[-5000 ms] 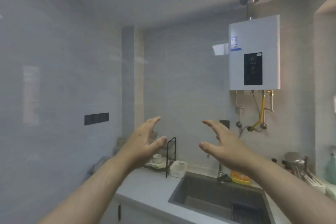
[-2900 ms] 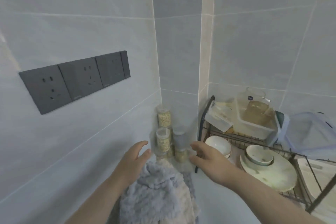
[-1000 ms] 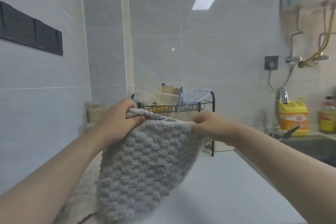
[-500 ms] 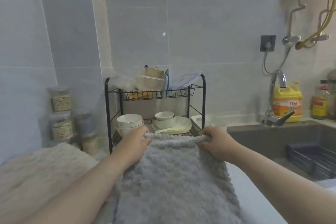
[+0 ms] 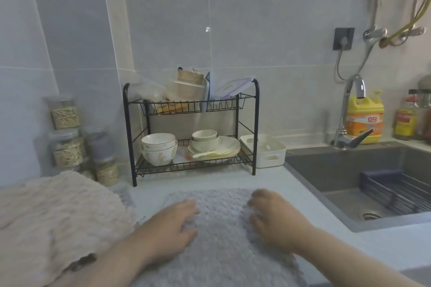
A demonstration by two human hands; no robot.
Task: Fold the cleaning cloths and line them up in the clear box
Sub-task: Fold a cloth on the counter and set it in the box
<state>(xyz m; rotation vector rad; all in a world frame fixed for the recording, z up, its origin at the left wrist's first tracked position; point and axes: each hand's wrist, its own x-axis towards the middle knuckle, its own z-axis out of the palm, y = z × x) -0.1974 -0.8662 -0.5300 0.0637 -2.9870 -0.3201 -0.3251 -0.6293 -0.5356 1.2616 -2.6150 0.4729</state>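
Grey cloth (image 5: pixel 221 237) lies flat on counter (image 5: pixel 210 179), near front edge. Left hand (image 5: pixel 172 228) and right hand (image 5: pixel 275 216) palms down on it, fingers loose, pinching nothing. Advice: smooth outward, then match corners for 1 clean fold. Beige cloth (image 5: pixel 53 216) at left.

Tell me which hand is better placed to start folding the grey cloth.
Right, probably. The right hand has its fingertips at the far right corner of the grey cloth, ready to pinch it; the left hand rests further in from the edge, better for pinning it flat.

Cloth (image 5: pixel 221 228) on counter (image 5: pixel 291 193), rack (image 5: pixel 256 123) behind, sink (image 5: pixel 338 175) right, jars (image 5: pixel 66 114) left
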